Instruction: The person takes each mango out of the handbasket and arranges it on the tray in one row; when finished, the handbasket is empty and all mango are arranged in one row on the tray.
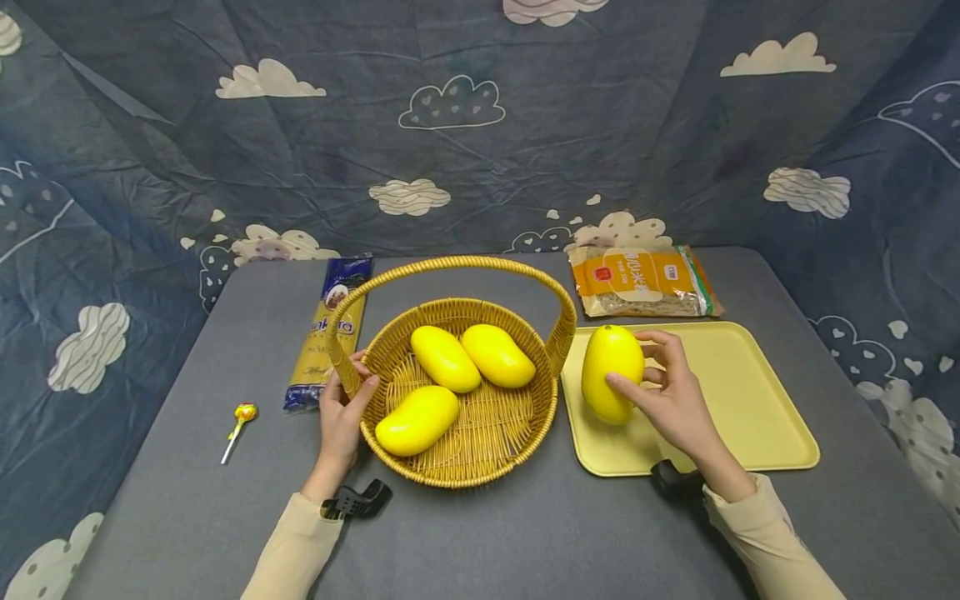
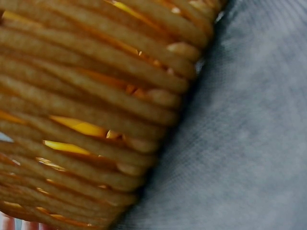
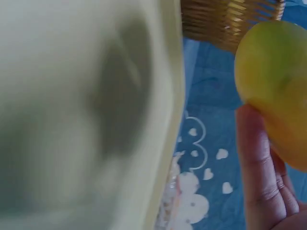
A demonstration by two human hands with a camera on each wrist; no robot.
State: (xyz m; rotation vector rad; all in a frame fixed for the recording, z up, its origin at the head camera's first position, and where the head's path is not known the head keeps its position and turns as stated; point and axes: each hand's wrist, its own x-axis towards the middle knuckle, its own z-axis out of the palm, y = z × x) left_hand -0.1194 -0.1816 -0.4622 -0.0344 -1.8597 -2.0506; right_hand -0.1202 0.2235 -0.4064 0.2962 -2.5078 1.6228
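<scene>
A woven wicker basket point(image 1: 457, 475) with a tall arched handle stands mid-table, holding three yellow mangoes point(image 1: 416, 421). My left hand point(image 1: 343, 417) grips its left side by the foot of the handle, thumb over the rim. In the left wrist view the basket's woven wall point(image 2: 86, 96) fills much of the picture, with fingertips at the lower left corner. Over the left part of a yellow tray point(image 1: 735, 400), my right hand point(image 1: 667, 392) holds another mango point(image 1: 611, 375) upright between thumb and fingers. That mango point(image 3: 276, 91) shows above the tray's edge in the right wrist view.
Behind the basket's left side lies a blue and yellow pasta packet point(image 1: 326, 342). A lollipop point(image 1: 240, 425) is on the grey table point(image 1: 187, 517) at the left. An orange and clear food packet point(image 1: 645, 283) lies beyond the tray. Cloud-patterned cloth point(image 1: 480, 167) hangs behind the table.
</scene>
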